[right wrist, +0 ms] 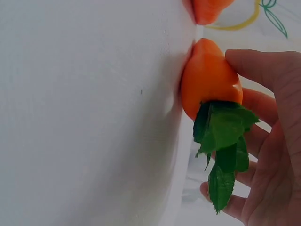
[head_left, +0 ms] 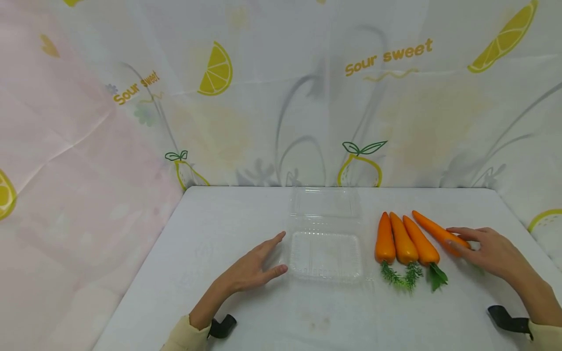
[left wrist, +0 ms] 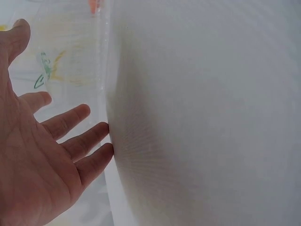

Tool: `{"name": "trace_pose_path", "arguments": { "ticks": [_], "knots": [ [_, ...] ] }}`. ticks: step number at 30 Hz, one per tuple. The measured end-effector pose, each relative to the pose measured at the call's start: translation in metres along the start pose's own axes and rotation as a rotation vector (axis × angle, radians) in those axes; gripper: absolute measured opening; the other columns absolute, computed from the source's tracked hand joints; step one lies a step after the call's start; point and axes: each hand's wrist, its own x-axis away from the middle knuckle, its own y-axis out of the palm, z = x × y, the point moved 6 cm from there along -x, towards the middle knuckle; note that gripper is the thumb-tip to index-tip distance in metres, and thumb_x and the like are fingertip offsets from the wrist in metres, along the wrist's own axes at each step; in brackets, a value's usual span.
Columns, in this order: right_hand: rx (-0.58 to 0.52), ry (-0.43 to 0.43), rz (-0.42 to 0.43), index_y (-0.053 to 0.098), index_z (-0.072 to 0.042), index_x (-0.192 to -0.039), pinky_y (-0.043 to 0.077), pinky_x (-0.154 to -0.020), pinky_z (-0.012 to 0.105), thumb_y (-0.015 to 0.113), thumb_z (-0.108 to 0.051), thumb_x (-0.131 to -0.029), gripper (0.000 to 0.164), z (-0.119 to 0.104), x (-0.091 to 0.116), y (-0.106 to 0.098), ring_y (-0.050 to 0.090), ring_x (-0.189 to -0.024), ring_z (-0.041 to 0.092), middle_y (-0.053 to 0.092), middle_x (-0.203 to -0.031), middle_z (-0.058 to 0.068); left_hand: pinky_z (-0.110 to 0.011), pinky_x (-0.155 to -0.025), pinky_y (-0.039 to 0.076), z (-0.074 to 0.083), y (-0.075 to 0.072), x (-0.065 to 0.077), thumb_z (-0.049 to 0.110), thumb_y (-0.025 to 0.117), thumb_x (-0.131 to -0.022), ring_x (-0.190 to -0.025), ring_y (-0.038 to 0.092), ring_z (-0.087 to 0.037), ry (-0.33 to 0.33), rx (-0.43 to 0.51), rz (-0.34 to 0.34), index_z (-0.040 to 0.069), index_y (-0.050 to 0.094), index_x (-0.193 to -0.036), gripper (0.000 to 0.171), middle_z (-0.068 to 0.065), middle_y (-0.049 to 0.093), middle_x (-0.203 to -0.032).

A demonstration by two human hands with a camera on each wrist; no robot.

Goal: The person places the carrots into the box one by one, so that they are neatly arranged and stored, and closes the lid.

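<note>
Near: two cream-coloured sleeves (head_left: 186,336), each with a black curved mount (head_left: 223,326) at the wrist.

Left hand (head_left: 246,270): fingers spread, thumb apart, holding nothing; just beside the left wall of the container. Whether thumb or fingertip touches the plastic: cannot tell.

Right hand (head_left: 496,251): thumb and fingers pinch the thick near end of a smooth orange tapered carrot with flat green fabric-like leaves (right wrist: 225,127). This carrot (head_left: 432,228) is rightmost of four, slanting with its tip far and left; in the right wrist view its body appears to rest on the white bench (head_left: 219,219).

Left of it, three similar carrots (head_left: 403,239) lie side by side, tips far. Two bear feathery green fronds (head_left: 392,277), the third a flat green leaf (head_left: 436,277).

Mid-bench, between the hands: a clear plastic rectangular container (head_left: 325,256), its hinged lid (head_left: 325,202) laid back on the far side.

Far: pale backdrop printed with lemons (head_left: 216,70).

Judgement: the step in hand is securing the grasp on the rightmost carrot. A lift would call for a firm pinch at the rounded shoulder, clear of the leaves and neighbouring carrot; the left hand is placed to steady the container.
</note>
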Motion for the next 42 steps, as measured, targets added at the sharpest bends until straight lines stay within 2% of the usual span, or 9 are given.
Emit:
{"name": "trace_pose_path", "arguments": {
  "ticks": [7,14,20,24,32,37,39,42],
  "knots": [
    [0.034,0.041,0.031,0.062,0.003,-0.124,0.044,-0.074,0.067,0.068,-0.046,-0.091,0.059,0.01,-0.001,-0.001,0.046,-0.098,0.052,0.057,-0.11,0.037,-0.046,-0.114,0.03,0.0,0.0,0.0,0.067,0.052,-0.092,-0.143,0.029,-0.017,-0.003,-0.001,-0.003,0.035,0.016,-0.158,0.082,0.006,0.031,-0.158],
    [0.053,0.043,0.085,0.063,0.002,-0.121,0.042,-0.074,0.069,0.069,-0.046,-0.091,0.057,0.015,-0.001,-0.003,0.044,-0.099,0.055,0.056,-0.107,0.039,-0.048,-0.113,0.03,0.0,0.001,0.0,0.067,0.052,-0.091,-0.143,0.03,-0.018,-0.012,-0.003,-0.008,0.036,0.015,-0.158,0.082,0.006,0.031,-0.158],
    [0.049,0.058,0.116,0.063,0.003,-0.12,0.04,-0.074,0.07,0.07,-0.041,-0.09,0.053,0.017,-0.001,-0.004,0.041,-0.099,0.054,0.056,-0.106,0.039,-0.049,-0.113,0.03,0.0,0.0,0.0,0.067,0.053,-0.092,-0.143,0.03,-0.019,-0.018,0.001,-0.011,0.037,0.015,-0.158,0.082,0.005,0.03,-0.158],
    [0.034,0.061,0.14,0.063,0.004,-0.12,0.036,-0.076,0.071,0.071,-0.036,-0.09,0.05,0.018,0.0,-0.004,0.039,-0.101,0.054,0.055,-0.106,0.038,-0.048,-0.113,0.03,0.001,0.0,0.0,0.061,0.056,-0.093,-0.143,0.029,-0.018,-0.017,0.004,-0.015,0.036,0.015,-0.158,0.08,0.006,0.03,-0.158],
    [0.0,0.049,0.198,0.062,0.005,-0.118,0.023,-0.086,0.074,0.075,-0.017,-0.085,0.041,0.017,-0.002,-0.003,0.031,-0.106,0.057,0.057,-0.107,0.036,-0.05,-0.112,0.031,0.0,0.0,0.0,0.059,0.057,-0.093,-0.143,0.031,-0.019,-0.022,0.009,-0.023,0.038,0.015,-0.158,0.08,0.006,0.034,-0.156],
    [-0.001,0.034,0.226,0.061,0.004,-0.116,0.005,-0.1,0.079,0.074,-0.007,-0.083,0.038,0.018,-0.001,-0.003,0.025,-0.114,0.061,0.056,-0.112,0.037,-0.05,-0.112,0.032,0.0,0.0,0.0,0.061,0.056,-0.093,-0.142,0.031,-0.019,-0.019,0.012,-0.028,0.039,0.014,-0.158,0.08,0.007,0.036,-0.155],
    [0.002,0.022,0.235,0.06,0.004,-0.116,-0.003,-0.101,0.079,0.073,-0.004,-0.082,0.037,0.019,-0.001,-0.004,0.022,-0.117,0.062,0.055,-0.115,0.037,-0.049,-0.112,0.032,0.0,0.0,0.0,0.062,0.055,-0.093,-0.142,0.031,-0.018,-0.019,0.014,-0.029,0.039,0.014,-0.158,0.08,0.007,0.036,-0.155],
    [0.018,0.002,0.258,0.061,0.002,-0.115,-0.005,-0.101,0.079,0.072,-0.002,-0.081,0.035,0.021,-0.001,-0.006,0.02,-0.122,0.063,0.053,-0.119,0.036,-0.05,-0.112,0.031,0.0,0.0,0.0,0.063,0.054,-0.093,-0.143,0.031,-0.019,-0.016,0.012,-0.03,0.036,0.015,-0.158,0.081,0.005,0.037,-0.154]
  ]
}}
